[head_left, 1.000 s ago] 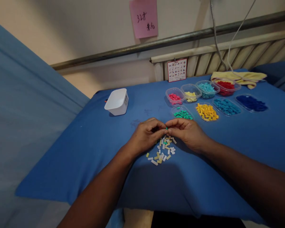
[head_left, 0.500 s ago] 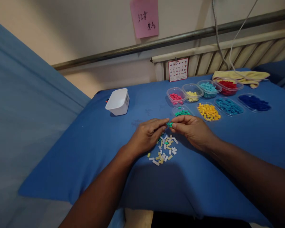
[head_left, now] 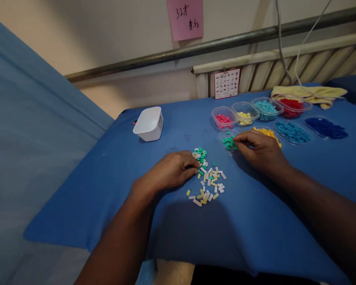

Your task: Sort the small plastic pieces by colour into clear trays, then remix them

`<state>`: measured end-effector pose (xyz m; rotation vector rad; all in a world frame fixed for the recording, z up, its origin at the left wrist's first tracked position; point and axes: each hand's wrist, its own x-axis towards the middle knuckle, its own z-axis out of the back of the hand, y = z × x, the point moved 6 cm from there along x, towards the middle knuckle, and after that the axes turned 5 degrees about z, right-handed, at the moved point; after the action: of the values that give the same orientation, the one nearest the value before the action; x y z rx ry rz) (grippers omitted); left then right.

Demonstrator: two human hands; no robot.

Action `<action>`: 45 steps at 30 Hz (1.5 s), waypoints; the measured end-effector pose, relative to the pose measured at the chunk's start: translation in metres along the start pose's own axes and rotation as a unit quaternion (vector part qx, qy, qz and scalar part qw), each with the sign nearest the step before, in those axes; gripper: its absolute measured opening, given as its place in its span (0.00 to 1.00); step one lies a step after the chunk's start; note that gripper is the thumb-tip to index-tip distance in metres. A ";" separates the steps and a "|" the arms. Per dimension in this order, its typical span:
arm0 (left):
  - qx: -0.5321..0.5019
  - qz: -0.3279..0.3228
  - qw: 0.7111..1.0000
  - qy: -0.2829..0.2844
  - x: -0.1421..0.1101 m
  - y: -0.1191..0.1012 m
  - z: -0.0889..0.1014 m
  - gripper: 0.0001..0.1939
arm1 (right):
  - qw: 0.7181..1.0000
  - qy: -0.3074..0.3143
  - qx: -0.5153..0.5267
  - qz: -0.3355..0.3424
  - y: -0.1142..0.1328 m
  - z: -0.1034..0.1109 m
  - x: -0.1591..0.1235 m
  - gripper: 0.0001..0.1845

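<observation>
My left hand (head_left: 178, 168) rests on the blue cloth with fingers curled together, their tips at the edge of a loose heap of small green, white and cream toy bricks (head_left: 200, 155); anything in those fingers is hidden. Below the heap, white and pale yellow bricks (head_left: 209, 186) lie scattered, and a lone green brick (head_left: 214, 163) sits to their upper side. My right hand (head_left: 259, 150) is closed in a pinch at the right side of a shallow clear tray of green bricks (head_left: 228, 143). Its fingertips meet the green bricks, and I cannot make out what they hold.
Behind stand clear tubs of pink (head_left: 224, 118), pale yellow (head_left: 245, 117), light blue (head_left: 266, 110) and red bricks (head_left: 292, 107). Yellow (head_left: 268, 133), teal (head_left: 293, 132) and dark blue bricks (head_left: 326, 128) fill trays at right. A white bin (head_left: 150, 126) stands left; a yellow cloth (head_left: 311, 94) lies far right.
My right hand has left my left hand, where green bricks were between its fingers, and moved right to the green tray. My left hand has drawn back slightly left, uncovering the green-and-white heap.
</observation>
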<state>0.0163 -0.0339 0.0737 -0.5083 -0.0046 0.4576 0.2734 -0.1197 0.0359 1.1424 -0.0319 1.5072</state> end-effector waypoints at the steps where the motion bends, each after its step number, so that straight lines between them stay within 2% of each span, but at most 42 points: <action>1: 0.000 0.003 1.000 0.009 -0.001 -0.001 0.000 0.08 | 1.000 0.003 -0.010 0.022 0.001 0.000 0.001 0.08; 5: 0.016 0.069 0.997 0.017 -0.010 0.009 0.008 0.08 | 0.997 -0.008 -0.026 0.067 0.006 0.002 0.003 0.09; 9: 0.023 0.132 0.991 -0.017 -0.015 0.021 0.018 0.11 | 0.995 0.016 -0.016 0.096 0.023 -0.003 -0.003 0.10; 13: 0.014 0.091 0.994 -0.060 -0.006 0.017 0.015 0.10 | 0.981 0.127 0.025 0.146 0.046 -0.025 -0.016 0.13; 16: 0.043 0.050 0.997 -0.033 0.001 0.013 0.003 0.13 | 0.959 0.209 0.041 0.186 0.057 -0.042 -0.023 0.16; 19: 0.081 0.069 0.994 -0.035 0.001 0.020 0.001 0.14 | 0.947 0.244 0.042 0.203 0.058 -0.049 -0.025 0.18; 23: 0.081 0.111 0.988 -0.068 -0.002 0.029 0.008 0.11 | 0.955 0.239 0.031 0.175 0.051 -0.048 -0.024 0.16; 25: 0.058 0.085 0.990 -0.094 0.001 0.026 0.008 0.11 | 0.957 0.239 0.026 0.165 0.050 -0.047 -0.024 0.15; 27: 0.052 0.033 0.992 -0.107 0.006 0.017 0.003 0.12 | 0.957 0.241 0.027 0.159 0.050 -0.048 -0.025 0.15; 30: 0.079 -0.008 0.992 -0.096 0.012 0.010 -0.006 0.13 | 0.958 0.244 0.026 0.151 0.049 -0.049 -0.026 0.15; 33: 0.113 0.027 0.989 -0.095 0.010 0.018 -0.003 0.12 | 0.957 0.247 0.015 0.149 0.047 -0.049 -0.027 0.14; 38: 0.115 0.087 0.985 -0.096 -0.003 0.042 0.016 0.14 | 0.958 0.245 -0.017 0.150 0.046 -0.049 -0.028 0.13; 42: 0.095 0.117 0.979 -0.140 -0.009 0.055 0.028 0.15 | 0.957 0.238 -0.037 0.160 0.048 -0.049 -0.029 0.12; 45: 0.090 0.136 0.975 -0.148 -0.010 0.058 0.029 0.14 | 0.956 0.239 -0.035 0.168 0.049 -0.048 -0.030 0.13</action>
<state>-0.0205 0.0209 0.0732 -0.2576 -0.1812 0.7912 0.2010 -0.1284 0.0186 0.7122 0.0546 2.0391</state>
